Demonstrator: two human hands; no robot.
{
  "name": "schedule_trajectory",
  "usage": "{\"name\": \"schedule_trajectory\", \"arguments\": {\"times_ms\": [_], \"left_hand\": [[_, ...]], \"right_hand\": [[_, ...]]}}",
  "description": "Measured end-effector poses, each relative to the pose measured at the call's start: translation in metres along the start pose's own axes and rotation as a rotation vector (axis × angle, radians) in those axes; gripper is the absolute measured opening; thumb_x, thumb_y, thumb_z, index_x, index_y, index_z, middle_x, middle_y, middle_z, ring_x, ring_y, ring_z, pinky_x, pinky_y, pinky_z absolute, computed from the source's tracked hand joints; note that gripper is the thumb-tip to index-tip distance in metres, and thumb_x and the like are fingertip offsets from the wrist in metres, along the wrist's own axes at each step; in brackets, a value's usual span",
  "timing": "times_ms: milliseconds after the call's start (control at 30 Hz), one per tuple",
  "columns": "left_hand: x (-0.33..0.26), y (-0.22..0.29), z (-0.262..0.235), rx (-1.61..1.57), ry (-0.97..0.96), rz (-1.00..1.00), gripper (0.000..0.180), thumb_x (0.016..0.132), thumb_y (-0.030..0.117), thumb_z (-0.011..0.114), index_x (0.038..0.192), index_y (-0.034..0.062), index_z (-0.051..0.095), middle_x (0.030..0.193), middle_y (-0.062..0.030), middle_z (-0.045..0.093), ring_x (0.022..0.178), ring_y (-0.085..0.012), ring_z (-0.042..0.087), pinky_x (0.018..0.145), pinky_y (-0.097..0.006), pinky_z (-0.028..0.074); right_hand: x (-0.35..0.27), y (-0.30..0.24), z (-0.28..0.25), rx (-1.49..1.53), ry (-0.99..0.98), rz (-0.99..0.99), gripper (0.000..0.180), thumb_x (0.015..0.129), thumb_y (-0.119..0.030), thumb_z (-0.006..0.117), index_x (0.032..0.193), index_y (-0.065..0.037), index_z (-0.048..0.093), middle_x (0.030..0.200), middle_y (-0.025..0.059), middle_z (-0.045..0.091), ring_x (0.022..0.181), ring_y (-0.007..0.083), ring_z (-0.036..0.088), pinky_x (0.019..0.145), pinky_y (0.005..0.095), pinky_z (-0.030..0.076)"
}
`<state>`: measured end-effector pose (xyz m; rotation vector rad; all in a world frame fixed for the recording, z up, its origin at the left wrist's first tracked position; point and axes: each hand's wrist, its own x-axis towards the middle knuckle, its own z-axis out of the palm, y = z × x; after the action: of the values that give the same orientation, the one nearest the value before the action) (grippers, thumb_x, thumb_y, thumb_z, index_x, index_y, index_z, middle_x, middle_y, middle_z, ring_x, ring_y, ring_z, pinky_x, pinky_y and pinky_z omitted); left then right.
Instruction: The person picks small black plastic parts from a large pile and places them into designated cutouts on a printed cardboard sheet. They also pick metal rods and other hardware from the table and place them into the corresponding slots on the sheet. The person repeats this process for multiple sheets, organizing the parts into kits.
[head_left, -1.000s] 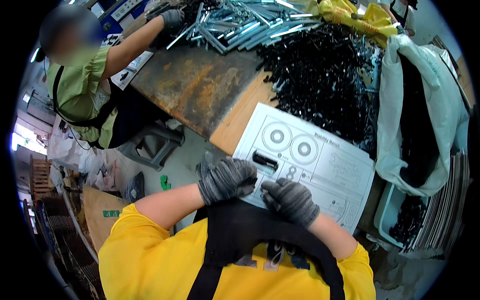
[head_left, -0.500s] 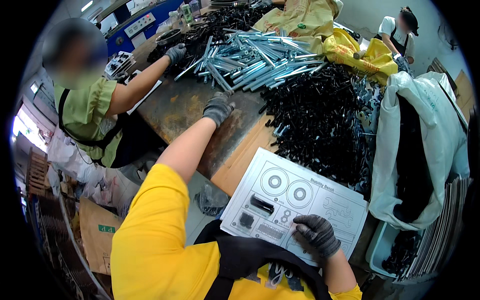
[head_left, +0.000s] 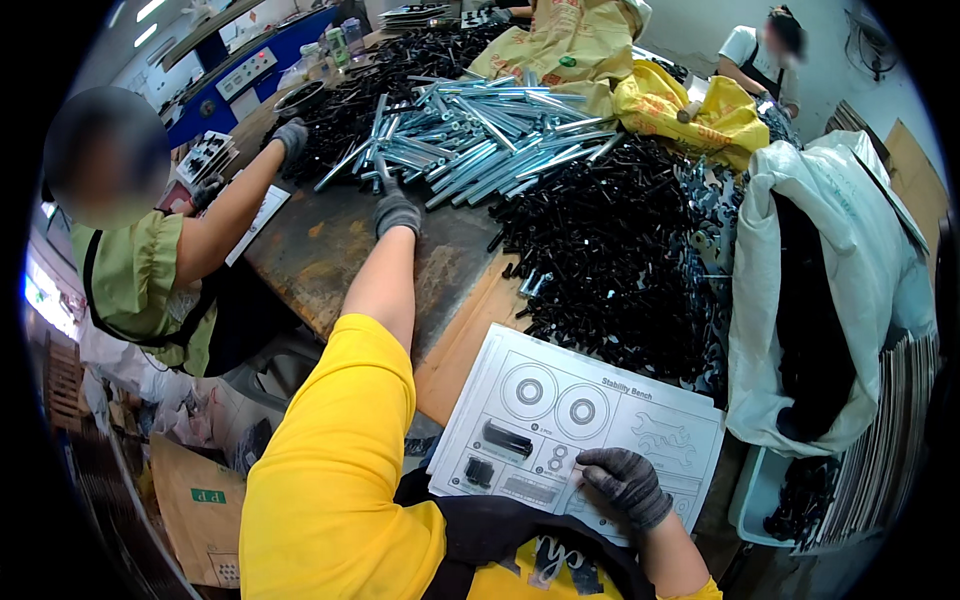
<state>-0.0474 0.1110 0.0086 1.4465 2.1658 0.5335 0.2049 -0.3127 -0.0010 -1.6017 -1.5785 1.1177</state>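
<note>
My left hand (head_left: 397, 213), in a grey glove, is stretched out to the near edge of a heap of silver metal tubes (head_left: 490, 140). Its fingers appear closed round the end of one tube (head_left: 380, 172). A grey glove also covers my right hand (head_left: 628, 487), which lies over a stack of printed sheets (head_left: 690, 425) in front of me, fingers extended and apparently holding nothing. Line drawings of discs and wrenches fill the top sheet, along with a black cylinder shape (head_left: 507, 438) and a black block shape (head_left: 478, 471). Whether these two are printed or real, I cannot tell.
Black bolts (head_left: 610, 250) are heaped right of the tubes, beside flat metal wrenches (head_left: 712, 240). A white sack (head_left: 765, 330) and a blue bin (head_left: 752, 500) stand at the right. A co-worker in green (head_left: 140, 270) reaches over the table (head_left: 330, 250) at left; another person (head_left: 755, 60) is farther back.
My left hand has moved forward to the tubes, and its fingers now close on a tube end. My right hand stays over the sheets. The whole view has shifted slightly.
</note>
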Motion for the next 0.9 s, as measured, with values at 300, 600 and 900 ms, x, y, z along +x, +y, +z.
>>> {"name": "schedule_trajectory", "arguments": {"times_ms": [300,600,900], "left_hand": [[0.004,-0.064,0.013,-0.233,0.352,0.17,0.039,0.072,0.026,0.063,0.1,0.0005,0.055,0.09,-0.0204,0.06,0.082,-0.0339,0.058,0.073,-0.04,0.044],[0.0,-0.103,0.047,0.138,0.348,0.913,0.039,0.072,0.019,0.057,0.109,0.0068,0.053,0.099,-0.0196,0.055,0.086,-0.0375,0.055,0.077,-0.043,0.044],[-0.042,-0.061,0.008,0.535,0.06,0.741,0.032,0.074,0.017,0.061,0.104,0.0079,0.056,0.099,-0.0186,0.057,0.087,-0.0354,0.056,0.077,-0.042,0.045]], "right_hand": [[-0.002,-0.017,0.0,0.145,0.016,0.129,0.021,0.075,-0.008,0.06,0.095,-0.004,0.063,0.08,0.0116,0.063,0.074,0.0208,0.061,0.064,0.0291,0.049],[-0.01,-0.008,-0.003,-0.082,0.038,-0.087,0.022,0.081,-0.023,0.057,0.098,-0.009,0.063,0.085,0.0107,0.061,0.08,0.024,0.06,0.073,0.0314,0.048],[-0.041,0.025,-0.164,-0.755,1.067,-0.187,0.026,0.073,-0.009,0.063,0.098,-0.007,0.06,0.09,0.0089,0.058,0.084,0.0244,0.057,0.077,0.0325,0.046]]}}
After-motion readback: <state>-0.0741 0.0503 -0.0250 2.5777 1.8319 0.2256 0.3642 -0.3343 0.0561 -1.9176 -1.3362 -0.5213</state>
